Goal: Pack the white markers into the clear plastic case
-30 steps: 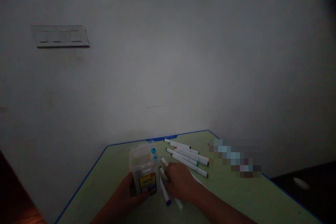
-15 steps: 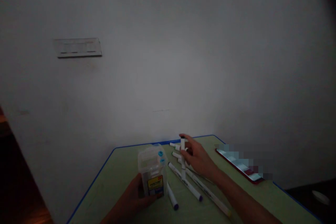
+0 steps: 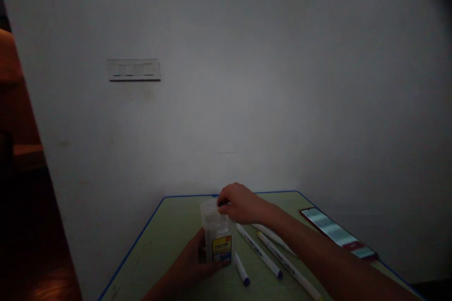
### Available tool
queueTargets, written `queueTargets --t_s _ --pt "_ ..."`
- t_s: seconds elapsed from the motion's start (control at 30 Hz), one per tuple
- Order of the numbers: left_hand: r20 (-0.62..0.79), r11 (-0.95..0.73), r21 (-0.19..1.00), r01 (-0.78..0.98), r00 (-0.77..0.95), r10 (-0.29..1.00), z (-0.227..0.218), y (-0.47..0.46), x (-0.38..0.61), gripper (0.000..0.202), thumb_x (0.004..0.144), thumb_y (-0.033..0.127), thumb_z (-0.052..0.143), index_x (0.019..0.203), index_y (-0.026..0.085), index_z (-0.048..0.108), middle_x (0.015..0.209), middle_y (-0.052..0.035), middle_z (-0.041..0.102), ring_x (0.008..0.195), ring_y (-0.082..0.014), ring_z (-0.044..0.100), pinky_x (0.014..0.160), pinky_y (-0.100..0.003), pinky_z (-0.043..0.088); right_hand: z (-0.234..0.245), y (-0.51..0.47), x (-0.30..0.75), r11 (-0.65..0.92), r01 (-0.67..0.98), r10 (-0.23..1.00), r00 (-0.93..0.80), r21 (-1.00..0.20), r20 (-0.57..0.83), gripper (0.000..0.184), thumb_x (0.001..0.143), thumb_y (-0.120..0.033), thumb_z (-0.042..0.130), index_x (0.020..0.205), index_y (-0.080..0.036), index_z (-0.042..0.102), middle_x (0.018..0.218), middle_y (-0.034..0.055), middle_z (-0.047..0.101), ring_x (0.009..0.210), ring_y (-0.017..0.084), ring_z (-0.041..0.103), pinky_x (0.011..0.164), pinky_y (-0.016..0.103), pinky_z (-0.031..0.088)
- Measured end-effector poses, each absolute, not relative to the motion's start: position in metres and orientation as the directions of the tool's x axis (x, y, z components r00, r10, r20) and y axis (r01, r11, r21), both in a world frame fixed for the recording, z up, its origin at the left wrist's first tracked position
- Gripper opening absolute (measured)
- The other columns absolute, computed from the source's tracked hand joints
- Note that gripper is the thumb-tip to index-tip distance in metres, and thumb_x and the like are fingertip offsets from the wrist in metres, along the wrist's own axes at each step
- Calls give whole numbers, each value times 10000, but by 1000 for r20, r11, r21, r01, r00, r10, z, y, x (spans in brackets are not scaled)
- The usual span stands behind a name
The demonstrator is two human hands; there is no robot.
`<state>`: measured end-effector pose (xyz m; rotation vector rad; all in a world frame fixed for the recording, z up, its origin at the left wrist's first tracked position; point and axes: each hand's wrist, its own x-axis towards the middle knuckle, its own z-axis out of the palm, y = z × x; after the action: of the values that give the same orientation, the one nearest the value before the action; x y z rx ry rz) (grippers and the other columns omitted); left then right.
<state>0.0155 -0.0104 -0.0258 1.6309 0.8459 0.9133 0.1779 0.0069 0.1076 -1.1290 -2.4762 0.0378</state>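
Observation:
A clear plastic marker box (image 3: 216, 235) with a yellow label stands upright on the green table (image 3: 169, 240). My left hand (image 3: 192, 268) is wrapped round its lower part from the left. My right hand (image 3: 240, 204) is closed over the open top of the box; what its fingers hold is hidden, and part of the top is covered. White markers (image 3: 259, 256) lie on the table just right of the box, and a short one with a dark cap (image 3: 242, 269) lies at its foot.
A phone (image 3: 337, 234) with a lit screen lies near the table's right edge. The blue-edged table stands against a white wall carrying a switch plate (image 3: 134, 69). Dark floor and wooden furniture (image 3: 14, 117) show at the left.
My right hand lifted a marker from the pile on the right and carried it left to the top of the box. My left hand stayed on the box. The view shifted left.

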Motion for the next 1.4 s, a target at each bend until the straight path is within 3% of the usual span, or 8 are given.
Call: queueTargets --t_s 0.13,0.4,0.5,0.6,0.73,0.97,1.23,1.4 --pt "148 -206 976 77 464 873 -25 -11 15 525 616 281 703 1063 160 457 1064 -101 593 962 -249 569 831 -371 465 108 2 171 637 770 748 -624 17 227 177 646 -147 567 776 -148 687 808 93 650 805 208 580 672 256 418" --pt "122 -204 969 141 449 885 -29 -9 15 496 627 318 690 1045 165 471 1056 -95 600 947 -246 574 807 -346 479 112 3 157 539 834 820 -551 117 155 247 621 -217 600 845 -137 665 839 130 647 764 216 593 621 268 435" --pt "97 -202 961 187 456 885 -30 -7 14 506 636 327 680 1063 170 460 1074 -94 592 957 -242 571 802 -332 482 116 5 168 575 817 793 -571 48 214 206 667 -251 580 817 -141 669 811 111 651 743 198 588 621 257 417" --pt "71 -197 949 245 442 894 -27 -7 13 528 635 335 677 1082 180 442 1088 -87 586 970 -229 567 823 -326 476 113 14 205 593 792 769 -506 -143 390 205 755 -263 494 772 -161 670 756 52 653 678 142 570 595 221 380" --pt "50 -188 940 285 430 902 -25 -8 12 539 634 353 673 1089 180 441 1088 -85 588 970 -230 568 823 -332 483 76 36 278 298 894 878 -120 -333 464 233 766 -225 448 720 -141 661 666 42 637 600 128 544 538 210 340" --pt "13 -131 957 257 414 910 -27 -5 12 539 633 337 677 1096 186 445 1107 -75 584 1017 -232 546 889 -351 451 -17 79 326 5 966 974 54 -260 218 226 732 -175 465 818 -191 673 867 72 650 818 171 574 657 218 361" --pt "18 -136 956 260 411 911 -19 -12 16 550 615 322 696 1093 198 454 1102 -69 590 1013 -223 548 873 -314 457 -54 123 323 -27 947 981 88 -320 175 150 683 -195 555 776 -128 653 831 124 641 771 204 582 602 245 368" --pt "38 -159 950 270 406 913 -22 -10 14 585 620 332 692 1118 170 432 1113 -94 579 1007 -226 550 860 -320 465 -48 120 329 -4 936 958 104 -352 266 120 710 -220 537 744 -129 607 795 99 628 754 186 565 626 247 364"
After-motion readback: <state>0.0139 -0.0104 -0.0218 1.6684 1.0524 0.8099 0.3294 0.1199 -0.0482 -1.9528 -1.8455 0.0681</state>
